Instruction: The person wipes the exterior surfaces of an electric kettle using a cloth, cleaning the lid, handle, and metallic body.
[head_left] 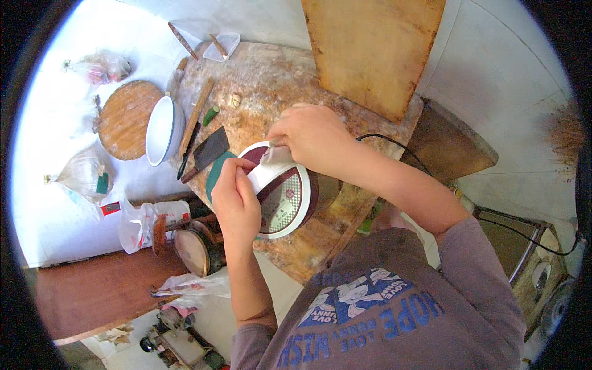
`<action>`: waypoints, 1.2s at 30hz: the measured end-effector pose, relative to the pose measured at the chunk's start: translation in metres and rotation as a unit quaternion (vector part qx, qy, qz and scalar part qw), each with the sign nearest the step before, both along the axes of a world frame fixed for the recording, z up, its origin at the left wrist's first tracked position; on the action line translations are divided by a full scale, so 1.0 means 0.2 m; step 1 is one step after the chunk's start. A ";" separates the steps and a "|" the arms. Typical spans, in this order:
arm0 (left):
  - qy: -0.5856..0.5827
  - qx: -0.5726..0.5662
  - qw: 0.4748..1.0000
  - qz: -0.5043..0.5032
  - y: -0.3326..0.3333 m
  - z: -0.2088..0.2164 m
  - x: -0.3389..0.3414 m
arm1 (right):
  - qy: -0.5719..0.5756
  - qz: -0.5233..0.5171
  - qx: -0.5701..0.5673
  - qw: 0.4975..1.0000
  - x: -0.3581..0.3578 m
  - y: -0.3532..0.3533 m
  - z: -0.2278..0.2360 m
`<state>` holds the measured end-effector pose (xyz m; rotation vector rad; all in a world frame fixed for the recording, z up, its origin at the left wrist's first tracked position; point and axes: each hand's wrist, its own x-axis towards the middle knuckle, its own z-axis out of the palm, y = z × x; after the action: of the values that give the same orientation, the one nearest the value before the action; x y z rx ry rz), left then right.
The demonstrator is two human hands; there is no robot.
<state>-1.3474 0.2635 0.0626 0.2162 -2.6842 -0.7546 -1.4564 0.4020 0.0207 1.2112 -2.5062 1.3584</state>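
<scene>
What looks like a rice cooker (290, 206), with a white rim, a white band across its top and dark red and checked panels, stands on the wooden table in front of me. My left hand (237, 194) is closed on its near left edge, thumb and fingers by the end of the white band. In my right hand (311, 132) a greyish cloth (277, 155) is pinched and pressed against the far part of the band. Just left of the cooker lie a cleaver (211, 148) and a teal piece (217, 172), partly hidden by my left hand.
The floury wooden table (265, 71) also bears a cut cucumber piece (211, 115), a rolling pin (197, 114) and a small tray (222, 46). A white basin (163, 131) stands beyond its left edge. A large board (376, 49) leans at the back. A black cord (394, 143) runs off right.
</scene>
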 end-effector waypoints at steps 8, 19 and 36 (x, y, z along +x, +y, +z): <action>0.065 0.107 0.990 -0.066 -0.07 0.00 -0.02 | -0.159 -0.006 -0.247 0.956 -0.09 -0.02 0.27; 0.098 0.066 0.991 -0.058 -0.26 0.36 -0.19 | 0.058 0.013 -0.295 0.954 0.35 0.08 0.28; -0.359 -0.036 0.893 -0.269 0.05 0.44 -0.31 | 0.244 0.080 0.057 0.965 0.62 -0.19 0.05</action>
<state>-1.4100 0.2736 0.1513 -0.3689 -3.5405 -0.8390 -1.3323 0.3648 0.0301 1.5698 -2.1942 0.8088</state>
